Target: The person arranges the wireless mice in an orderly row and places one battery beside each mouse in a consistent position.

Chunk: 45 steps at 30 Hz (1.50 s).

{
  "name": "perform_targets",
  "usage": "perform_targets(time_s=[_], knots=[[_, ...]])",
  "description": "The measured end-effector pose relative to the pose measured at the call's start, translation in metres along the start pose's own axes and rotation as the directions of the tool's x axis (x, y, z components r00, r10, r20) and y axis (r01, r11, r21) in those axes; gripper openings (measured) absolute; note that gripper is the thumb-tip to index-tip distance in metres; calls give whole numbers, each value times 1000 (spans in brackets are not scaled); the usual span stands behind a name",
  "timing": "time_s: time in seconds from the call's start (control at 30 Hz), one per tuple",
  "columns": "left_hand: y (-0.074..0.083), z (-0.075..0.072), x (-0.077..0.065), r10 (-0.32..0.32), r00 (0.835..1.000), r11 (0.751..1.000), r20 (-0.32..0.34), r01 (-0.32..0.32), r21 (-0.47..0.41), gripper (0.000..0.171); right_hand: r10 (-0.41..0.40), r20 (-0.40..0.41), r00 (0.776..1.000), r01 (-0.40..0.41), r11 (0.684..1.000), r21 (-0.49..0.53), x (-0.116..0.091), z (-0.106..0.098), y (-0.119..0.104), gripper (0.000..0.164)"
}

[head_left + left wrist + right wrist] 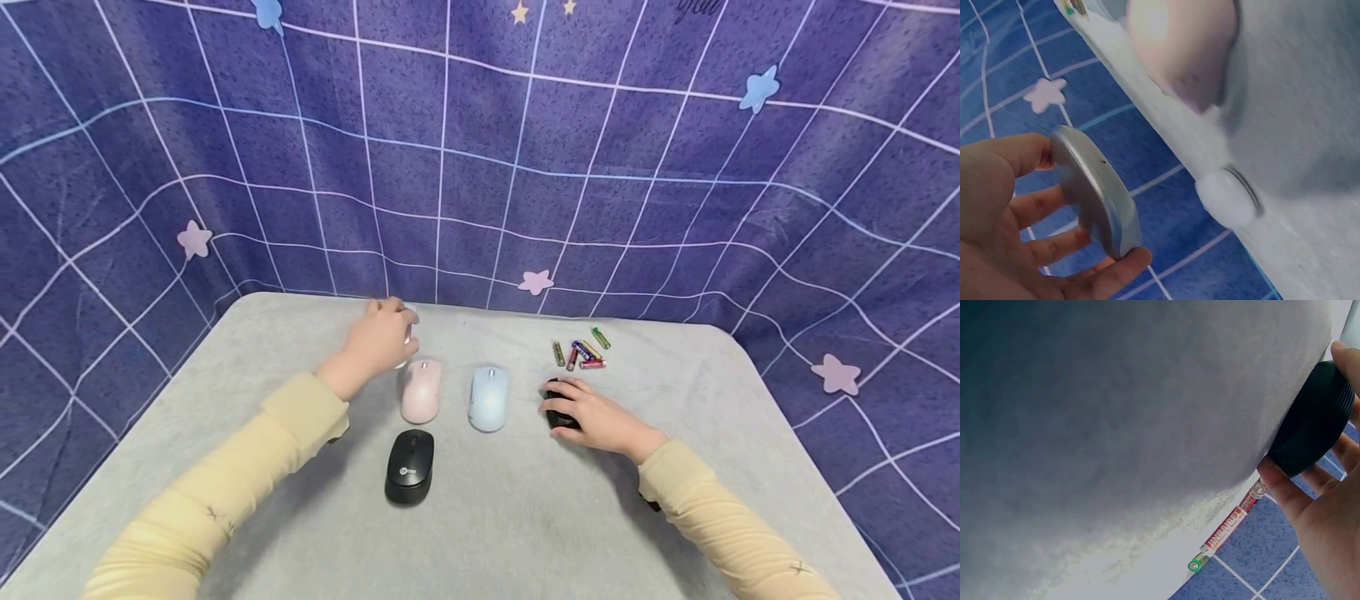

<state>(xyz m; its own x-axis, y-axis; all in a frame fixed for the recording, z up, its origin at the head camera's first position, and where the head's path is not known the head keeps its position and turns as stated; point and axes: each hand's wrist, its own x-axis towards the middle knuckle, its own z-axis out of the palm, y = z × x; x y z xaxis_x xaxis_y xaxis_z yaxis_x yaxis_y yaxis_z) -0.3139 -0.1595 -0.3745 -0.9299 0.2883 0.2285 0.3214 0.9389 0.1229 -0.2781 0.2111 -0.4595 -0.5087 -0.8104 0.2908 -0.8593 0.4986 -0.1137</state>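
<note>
My left hand point(381, 340) is at the back of the table, left of centre. In the left wrist view it grips a thin silver mouse-shaped thing point(1094, 190) at its edges, tilted up. From the head view this thing is mostly hidden by the hand. A pink mouse point(422, 392) lies just in front of that hand. My right hand point(596, 414) holds a small black mouse point(560, 412) on the table, with fingers over it and at its sides. The right wrist view shows that mouse's dark ridged side point(1316, 419) between the fingertips.
A light blue mouse point(489, 398) lies between the hands. Another black mouse point(410, 467) is nearer the front. Several small batteries point(581, 352) lie beyond the right hand. A blurred white rounded thing point(1227, 197) is near the silver one. A blue curtain point(480, 167) hangs behind the table.
</note>
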Motion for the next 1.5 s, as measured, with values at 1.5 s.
perform_targets(time_s=[1.5], knots=[[124,6,-86,144,989,984,-24,-146,-103,30,-3,-9,1000,3,1000,5,0,2,1,34]])
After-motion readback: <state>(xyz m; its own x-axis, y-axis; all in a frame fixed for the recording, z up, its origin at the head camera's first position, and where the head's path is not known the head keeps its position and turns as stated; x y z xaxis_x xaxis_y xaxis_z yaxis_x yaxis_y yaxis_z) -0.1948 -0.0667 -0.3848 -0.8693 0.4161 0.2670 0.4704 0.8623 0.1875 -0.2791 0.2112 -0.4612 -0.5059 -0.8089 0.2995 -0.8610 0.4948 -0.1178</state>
